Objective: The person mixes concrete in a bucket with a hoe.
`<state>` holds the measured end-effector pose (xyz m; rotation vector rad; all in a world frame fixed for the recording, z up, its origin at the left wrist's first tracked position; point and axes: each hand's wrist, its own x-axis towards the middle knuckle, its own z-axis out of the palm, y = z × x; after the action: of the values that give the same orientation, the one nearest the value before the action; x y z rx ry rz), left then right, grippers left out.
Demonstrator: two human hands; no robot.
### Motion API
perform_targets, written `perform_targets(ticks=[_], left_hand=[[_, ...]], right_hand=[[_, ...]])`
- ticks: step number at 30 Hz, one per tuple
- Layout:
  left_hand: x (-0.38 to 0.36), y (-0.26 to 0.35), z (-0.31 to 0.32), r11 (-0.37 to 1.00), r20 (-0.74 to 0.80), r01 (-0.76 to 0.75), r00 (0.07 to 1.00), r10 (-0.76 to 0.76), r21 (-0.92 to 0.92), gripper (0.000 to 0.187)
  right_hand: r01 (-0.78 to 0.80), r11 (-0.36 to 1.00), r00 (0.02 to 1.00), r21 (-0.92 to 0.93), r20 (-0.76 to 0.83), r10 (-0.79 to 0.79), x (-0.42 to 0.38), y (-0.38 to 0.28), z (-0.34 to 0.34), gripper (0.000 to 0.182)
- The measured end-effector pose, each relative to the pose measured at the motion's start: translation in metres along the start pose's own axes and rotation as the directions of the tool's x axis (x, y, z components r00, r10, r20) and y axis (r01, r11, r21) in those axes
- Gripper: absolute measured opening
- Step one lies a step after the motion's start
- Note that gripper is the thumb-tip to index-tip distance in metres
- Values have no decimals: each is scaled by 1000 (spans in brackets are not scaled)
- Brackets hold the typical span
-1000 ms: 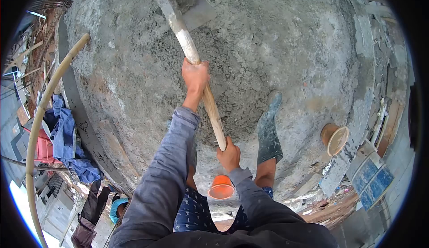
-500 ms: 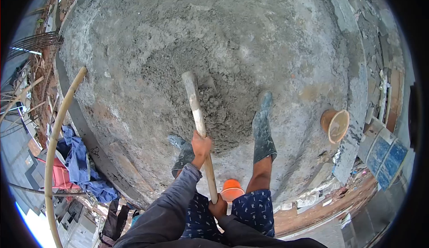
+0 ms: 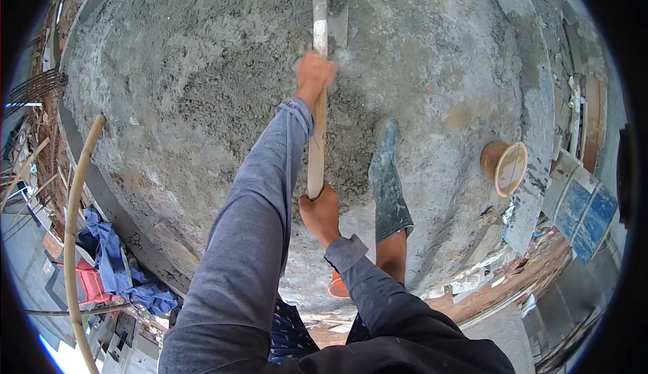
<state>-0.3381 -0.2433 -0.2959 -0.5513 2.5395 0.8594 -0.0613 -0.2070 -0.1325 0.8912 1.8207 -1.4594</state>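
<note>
Head view: hoe [image 3: 317, 104] long axis runs near vertical in frame, blade end pointing away from the person, onto the grey mortar pile [image 3: 223, 91]. Left hand [image 3: 313, 76] wrapped tight round the handle near the blade; right hand [image 3: 321, 213] clenched on the butt end. Rubber boot [image 3: 388, 178] just right of the handle.

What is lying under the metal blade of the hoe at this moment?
Grey wet cement mix lies under and around the hoe blade. The ground directly beneath the blade is covered and cannot be seen. The left hand and right hand grip the wooden handle.
</note>
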Motion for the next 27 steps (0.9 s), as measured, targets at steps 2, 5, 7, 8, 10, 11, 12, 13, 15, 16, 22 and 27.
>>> perform_targets(ticks=[2,5,7,8,10,11,12,13,15,16,22,27], left_hand=[[-62,-51,-6,989,176,146,974,-143,-1,44],[-174,-106,-24,947,317,302,892,-322,111,54],[-254,-142,-29,924,279,382,890,-362,-19,50],[-291,-160,-28,904,247,426,880,-406,-30,48],[-347,-178,-48,852,183,495,866,-466,-172,47],[-349,-178,-63,833,176,512,858,-483,-212,46],[-355,-176,-85,807,169,535,845,-508,-251,45],[-365,-172,-108,775,165,562,827,-538,-288,44],[-332,-163,-152,719,85,521,832,-549,-460,38],[-308,-168,-164,685,29,475,832,-554,-552,36],[-137,-224,-196,695,-216,246,835,-505,-676,25],[-252,-222,-18,374,271,657,666,-695,-654,18]], right_hand=[[-114,992,993,-60,17,115,-75,17,17,36],[-200,973,978,-115,40,205,-174,36,23,40],[-218,936,965,-275,81,248,-233,87,7,37],[-183,930,970,-319,99,224,-261,103,-6,36],[-144,886,959,-441,158,234,-303,132,-21,37],[-140,855,953,-499,166,253,-319,130,-20,35],[-118,854,953,-507,185,241,-322,130,-16,34],[-100,850,950,-517,206,236,-327,131,-12,34],[-12,854,960,-520,232,155,-296,125,1,35],[48,850,959,-525,262,107,-266,112,8,35],[347,731,907,-588,408,-102,-103,19,33,37],[149,566,930,-811,309,197,-156,27,-81,36]])
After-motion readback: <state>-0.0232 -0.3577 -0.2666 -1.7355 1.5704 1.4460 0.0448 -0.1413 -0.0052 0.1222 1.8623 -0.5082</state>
